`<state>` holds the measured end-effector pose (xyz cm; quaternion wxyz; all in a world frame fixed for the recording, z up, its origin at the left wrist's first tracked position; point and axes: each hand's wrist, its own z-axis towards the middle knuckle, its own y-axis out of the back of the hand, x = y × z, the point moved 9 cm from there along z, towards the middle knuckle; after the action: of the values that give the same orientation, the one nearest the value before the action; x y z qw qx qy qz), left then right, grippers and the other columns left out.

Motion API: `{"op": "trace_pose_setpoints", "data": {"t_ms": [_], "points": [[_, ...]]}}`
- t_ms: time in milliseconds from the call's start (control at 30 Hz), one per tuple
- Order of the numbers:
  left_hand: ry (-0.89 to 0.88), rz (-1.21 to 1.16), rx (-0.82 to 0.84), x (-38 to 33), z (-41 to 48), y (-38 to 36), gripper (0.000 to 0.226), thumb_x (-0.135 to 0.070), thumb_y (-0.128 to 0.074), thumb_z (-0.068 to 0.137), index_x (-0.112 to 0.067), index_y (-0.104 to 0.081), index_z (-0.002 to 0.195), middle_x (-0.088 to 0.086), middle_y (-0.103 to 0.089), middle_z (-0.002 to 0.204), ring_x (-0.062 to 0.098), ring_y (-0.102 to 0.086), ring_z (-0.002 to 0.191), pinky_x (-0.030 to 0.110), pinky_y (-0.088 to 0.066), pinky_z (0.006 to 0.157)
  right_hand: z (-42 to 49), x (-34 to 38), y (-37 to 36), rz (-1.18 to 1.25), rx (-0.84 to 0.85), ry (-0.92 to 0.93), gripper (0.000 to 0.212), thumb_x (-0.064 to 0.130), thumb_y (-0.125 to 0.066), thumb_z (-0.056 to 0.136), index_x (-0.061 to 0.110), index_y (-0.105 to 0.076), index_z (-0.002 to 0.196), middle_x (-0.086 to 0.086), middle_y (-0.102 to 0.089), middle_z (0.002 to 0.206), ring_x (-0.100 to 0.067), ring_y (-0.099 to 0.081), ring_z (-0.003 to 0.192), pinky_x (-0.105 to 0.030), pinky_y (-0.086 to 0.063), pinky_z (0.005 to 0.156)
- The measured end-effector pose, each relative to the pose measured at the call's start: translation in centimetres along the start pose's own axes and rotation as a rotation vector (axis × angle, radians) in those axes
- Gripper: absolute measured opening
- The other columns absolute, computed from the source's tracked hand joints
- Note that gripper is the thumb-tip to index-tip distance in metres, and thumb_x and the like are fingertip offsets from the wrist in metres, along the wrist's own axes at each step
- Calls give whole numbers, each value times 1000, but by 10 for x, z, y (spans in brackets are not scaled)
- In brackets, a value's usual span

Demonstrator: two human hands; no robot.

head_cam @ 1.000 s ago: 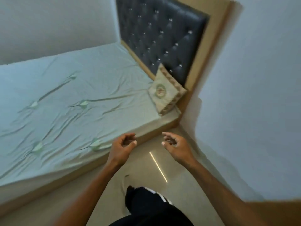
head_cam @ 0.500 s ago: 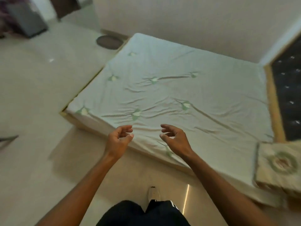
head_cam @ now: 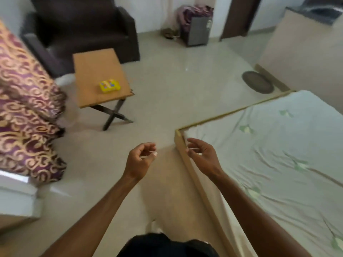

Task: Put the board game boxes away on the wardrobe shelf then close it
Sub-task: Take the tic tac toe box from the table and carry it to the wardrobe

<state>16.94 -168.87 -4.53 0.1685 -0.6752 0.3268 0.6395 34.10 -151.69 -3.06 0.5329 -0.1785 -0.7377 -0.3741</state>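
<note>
While your left hand [head_cam: 139, 160] and right hand [head_cam: 202, 156] hover over the pale tiled floor [head_cam: 176, 93], both hold nothing, fingers loosely curled. The small yellow board game box [head_cam: 109, 85] lies on the square light-wood folding worktop [head_cam: 94, 67], well apart from them, in front of the dark brown armchair [head_cam: 83, 25]. A bed with a pale green sheet [head_cam: 278, 145] lies at your right.

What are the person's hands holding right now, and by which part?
Nothing. The left hand and right hand are loosely curled and empty; the yellow game box lies apart on the small wooden table.
</note>
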Motion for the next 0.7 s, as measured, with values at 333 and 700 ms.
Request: {"op": "trace_pose_setpoints", "data": {"t_ms": [333,700], "points": [[15,-4,-272,-2,166,154,25,-5,-68,83,-16,-70,105,0,-73,98,10,-65,84,25,-53,82,198,105,-151,-18,216,126,36,23,-68,85,28,-64,120,8,-68,103,-5,-67,89,-13,-53,69],[88,13,-408,0,417,266,24,-6,-69,82,-11,-70,106,1,-73,100,12,-66,88,19,-53,76,466,186,-299,-101,394,134,39,24,-69,85,22,-64,123,3,-68,105,-4,-66,85,-10,-49,66]]}}
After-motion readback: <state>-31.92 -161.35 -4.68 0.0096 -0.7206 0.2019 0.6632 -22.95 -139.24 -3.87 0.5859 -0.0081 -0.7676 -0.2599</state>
